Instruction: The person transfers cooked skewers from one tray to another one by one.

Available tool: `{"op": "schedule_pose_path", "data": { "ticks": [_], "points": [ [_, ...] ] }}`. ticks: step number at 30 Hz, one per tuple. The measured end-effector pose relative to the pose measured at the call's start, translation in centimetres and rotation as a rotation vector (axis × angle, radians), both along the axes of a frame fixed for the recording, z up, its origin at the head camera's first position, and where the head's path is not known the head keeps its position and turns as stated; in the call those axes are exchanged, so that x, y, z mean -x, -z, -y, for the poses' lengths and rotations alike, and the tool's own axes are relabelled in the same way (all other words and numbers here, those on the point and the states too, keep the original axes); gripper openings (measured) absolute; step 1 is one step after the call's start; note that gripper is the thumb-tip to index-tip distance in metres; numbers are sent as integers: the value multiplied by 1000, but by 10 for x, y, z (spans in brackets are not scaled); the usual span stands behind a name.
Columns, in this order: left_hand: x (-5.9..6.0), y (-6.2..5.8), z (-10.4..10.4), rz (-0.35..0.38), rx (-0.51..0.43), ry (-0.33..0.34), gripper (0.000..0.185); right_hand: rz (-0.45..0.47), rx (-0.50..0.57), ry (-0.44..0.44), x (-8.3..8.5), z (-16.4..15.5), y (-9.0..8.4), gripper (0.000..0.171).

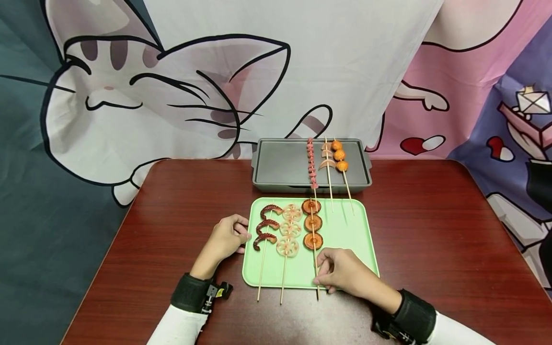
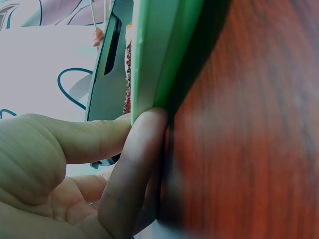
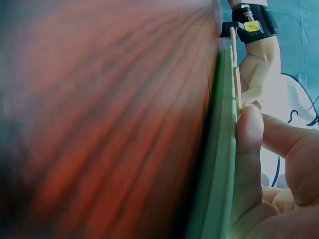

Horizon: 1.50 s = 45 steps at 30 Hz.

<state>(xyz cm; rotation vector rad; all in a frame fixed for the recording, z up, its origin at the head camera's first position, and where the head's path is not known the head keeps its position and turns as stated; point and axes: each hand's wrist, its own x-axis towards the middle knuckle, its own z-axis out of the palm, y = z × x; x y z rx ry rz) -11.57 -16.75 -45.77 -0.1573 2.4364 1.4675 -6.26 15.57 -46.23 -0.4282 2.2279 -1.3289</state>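
Note:
A light green tray (image 1: 345,239) lies on the table. My left hand (image 1: 227,235) pinches its left rim; in the left wrist view the thumb (image 2: 94,137) is at the upper edge and a finger (image 2: 132,164) is against the side. Near the tray's front edge my right hand (image 1: 345,270) pinches the stick of the mushroom skewer (image 1: 313,223), which has three brown slices. To its left on the tray are a lotus root skewer (image 1: 287,247) and a skewer with three dark red tentacle pieces (image 1: 268,225). Their sticks jut past the front rim.
Behind the tray stands a grey rectangular pan (image 1: 280,163). Across its right half lie a pink meat skewer (image 1: 311,163), a skewer of pale slices (image 1: 327,164) and an orange ball skewer (image 1: 339,155), their sticks reaching over the tray. The brown table (image 1: 431,239) meets a printed cloth (image 1: 345,62).

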Motion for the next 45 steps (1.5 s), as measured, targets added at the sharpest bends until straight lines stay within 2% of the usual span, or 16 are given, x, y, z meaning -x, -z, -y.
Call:
{"op": "schedule_pose_path", "data": {
  "ticks": [11, 19, 24, 30, 34, 40, 45],
  "points": [
    [1, 1, 0, 9, -13, 2, 30, -51, -40, -39, 4, -13, -9, 31],
    [1, 1, 1, 12, -9, 2, 30, -209, -96, -11, 10, -30, -30, 27],
    [0, 1, 0, 12, -11, 1, 31, -349, -104, 1, 13, -38, -46, 18],
    [1, 2, 0, -1, -10, 0, 30, -487, -122, 84, 21, -47, -63, 17],
    [1, 1, 0, -5, -13, -3, 29, -529, -115, 141, 29, -54, -69, 20],
    [0, 1, 1, -2, -15, -3, 29, -548, -75, 230, 43, -63, -65, 32],
    [0, 1, 0, 9, -15, -3, 29, -500, -37, 308, 55, -69, -56, 39]
  ]
}}
